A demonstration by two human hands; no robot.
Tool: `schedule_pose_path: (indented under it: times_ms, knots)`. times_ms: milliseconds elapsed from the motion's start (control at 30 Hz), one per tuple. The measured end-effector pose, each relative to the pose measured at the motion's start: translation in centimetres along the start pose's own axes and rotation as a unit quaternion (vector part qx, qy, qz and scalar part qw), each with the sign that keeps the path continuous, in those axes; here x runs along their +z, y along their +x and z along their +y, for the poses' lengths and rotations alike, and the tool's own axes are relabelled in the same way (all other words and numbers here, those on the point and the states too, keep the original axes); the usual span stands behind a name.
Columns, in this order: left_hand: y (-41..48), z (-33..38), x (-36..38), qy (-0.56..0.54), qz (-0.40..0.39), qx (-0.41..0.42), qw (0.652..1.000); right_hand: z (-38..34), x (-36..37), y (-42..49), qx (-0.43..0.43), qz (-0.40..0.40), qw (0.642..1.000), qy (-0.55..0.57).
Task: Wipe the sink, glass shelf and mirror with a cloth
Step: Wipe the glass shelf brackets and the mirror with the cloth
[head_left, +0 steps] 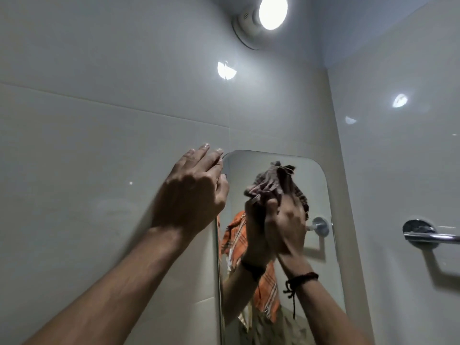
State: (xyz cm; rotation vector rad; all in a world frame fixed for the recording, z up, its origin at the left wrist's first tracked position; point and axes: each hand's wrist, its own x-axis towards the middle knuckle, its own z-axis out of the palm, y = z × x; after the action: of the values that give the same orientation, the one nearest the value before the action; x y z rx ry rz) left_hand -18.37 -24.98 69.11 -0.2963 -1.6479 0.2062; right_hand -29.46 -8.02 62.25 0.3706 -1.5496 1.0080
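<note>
One cloth in right hand, mirror base cropped

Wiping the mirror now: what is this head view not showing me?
Sink and glass shelf: outside the head view, below the frame.
Mirror: lower part cut off by the bottom edge; glass behind the cloth and right hand is covered.
Left hand: at the mirror's left edge; whether it grips that edge is hidden by the hand's own back.
Towel rail: cut off by the right edge.
</note>
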Motion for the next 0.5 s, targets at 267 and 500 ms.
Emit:
schedule_pose_path:
  times_ms: [267,500]
  knots:
    - [-0.1,0.1,0.1,0.012,0.02,0.004,1.0,-1.6,0.5,5.7,-0.124,-0.015,0.992,-0.019]
    - [-0.1,0.1,0.5,0.012,0.055,0.006,0.998,5.9,-2.4,7.1,0.273,-0.022,0.962,-0.005]
